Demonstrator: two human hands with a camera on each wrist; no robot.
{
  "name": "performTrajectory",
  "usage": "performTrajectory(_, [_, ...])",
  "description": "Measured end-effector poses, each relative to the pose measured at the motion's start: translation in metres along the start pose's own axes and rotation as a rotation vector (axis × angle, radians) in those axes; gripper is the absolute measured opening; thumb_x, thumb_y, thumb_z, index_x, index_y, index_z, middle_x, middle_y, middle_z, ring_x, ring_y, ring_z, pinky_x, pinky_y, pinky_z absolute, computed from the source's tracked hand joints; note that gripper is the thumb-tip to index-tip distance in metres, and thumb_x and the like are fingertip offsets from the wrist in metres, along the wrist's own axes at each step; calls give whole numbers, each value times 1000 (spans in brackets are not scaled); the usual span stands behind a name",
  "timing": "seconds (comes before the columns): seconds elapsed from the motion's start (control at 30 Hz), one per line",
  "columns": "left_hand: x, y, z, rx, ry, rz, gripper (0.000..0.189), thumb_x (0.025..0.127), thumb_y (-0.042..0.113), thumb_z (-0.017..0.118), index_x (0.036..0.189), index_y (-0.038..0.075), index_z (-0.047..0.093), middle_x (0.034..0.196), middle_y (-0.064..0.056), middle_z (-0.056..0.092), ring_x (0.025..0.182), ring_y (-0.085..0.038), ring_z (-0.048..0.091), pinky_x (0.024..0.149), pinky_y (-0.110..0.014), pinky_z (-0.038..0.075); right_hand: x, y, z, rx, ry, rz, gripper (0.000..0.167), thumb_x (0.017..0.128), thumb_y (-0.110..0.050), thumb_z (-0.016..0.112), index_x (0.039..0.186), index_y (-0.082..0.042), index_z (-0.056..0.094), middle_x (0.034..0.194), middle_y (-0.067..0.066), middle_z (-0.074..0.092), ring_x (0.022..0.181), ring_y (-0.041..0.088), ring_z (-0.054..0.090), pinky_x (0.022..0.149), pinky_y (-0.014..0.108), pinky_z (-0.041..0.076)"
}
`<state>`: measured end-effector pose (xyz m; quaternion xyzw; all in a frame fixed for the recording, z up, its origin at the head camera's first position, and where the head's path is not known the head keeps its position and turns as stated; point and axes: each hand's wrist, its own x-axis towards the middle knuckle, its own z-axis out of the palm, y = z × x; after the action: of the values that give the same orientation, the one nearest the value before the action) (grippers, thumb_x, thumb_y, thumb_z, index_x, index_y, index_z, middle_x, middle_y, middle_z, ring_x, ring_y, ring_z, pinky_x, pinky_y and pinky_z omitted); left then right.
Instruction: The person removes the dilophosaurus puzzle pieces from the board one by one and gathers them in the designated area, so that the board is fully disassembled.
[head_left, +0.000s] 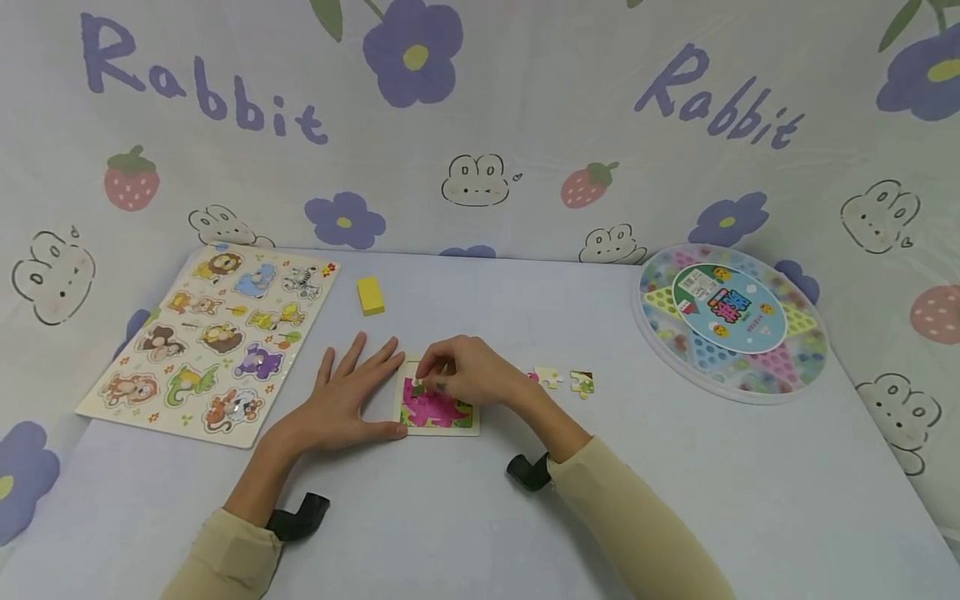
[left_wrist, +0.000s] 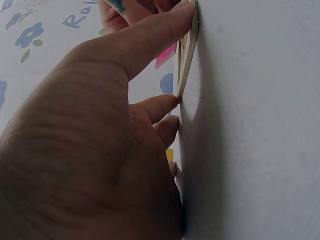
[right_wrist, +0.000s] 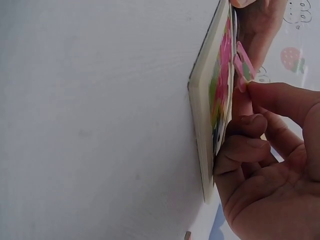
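A small jigsaw board [head_left: 442, 432] with a pink dinosaur picture and a pale frame lies on the table. My left hand [head_left: 341, 410] is spread flat on its left side, with the thumb at the lower left corner and the index fingertip near the upper left edge. Over the board, my right hand [head_left: 474, 372] pinches a pink and green jigsaw piece [right_wrist: 244, 67] between thumb and finger. In the right wrist view the piece is tilted, just above the picture. The right hand hides the board's upper right part.
Loose jigsaw pieces, among them a green one [head_left: 582, 382], lie right of the board, partly behind my right wrist. A yellow block [head_left: 371, 296] is further back. At left lies an animal puzzle board [head_left: 225, 342]; at back right, a round game box [head_left: 731, 321].
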<state>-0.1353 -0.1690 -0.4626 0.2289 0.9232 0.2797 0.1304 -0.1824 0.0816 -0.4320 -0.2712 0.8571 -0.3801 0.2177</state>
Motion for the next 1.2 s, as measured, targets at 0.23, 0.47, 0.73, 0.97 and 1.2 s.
performTrajectory(0.23, [0,0,1,1,-4,2,102,86,56,77,168,18,31,181,-3,17,168,-41,-7,128,-72,-15,-6,8,-10,50,37,-4,12,99,-11,70,108,-13,78,96,0,77,86,13,60,78,25,50])
performTrajectory(0.47, [0,1,1,3,-3,0,103,86,56,77,169,17,31,181,-4,16,168,-41,-7,128,-72,-16,-27,10,-30,101,59,25,10,100,-14,72,107,-12,79,98,2,78,87,16,62,78,28,51])
performTrajectory(0.73, [-2,2,-1,-10,13,10,101,86,56,76,168,15,32,180,-7,18,167,-44,-5,127,-74,-14,-57,23,-43,109,68,95,11,98,-13,72,107,-12,79,95,3,77,83,17,61,70,28,51])
performTrajectory(0.97, [-2,3,-1,-8,5,-3,102,86,57,76,168,17,32,180,-5,18,168,-42,-5,128,-73,-14,-79,39,-46,80,85,104,10,98,-11,73,105,-11,79,98,3,79,85,16,63,75,27,52])
performTrajectory(1.2, [-2,2,0,-3,2,-10,103,86,58,77,168,17,31,180,-5,17,168,-42,-6,128,-72,-14,-91,50,-45,54,97,117,10,97,-7,73,105,-11,79,101,3,78,85,16,65,76,23,54])
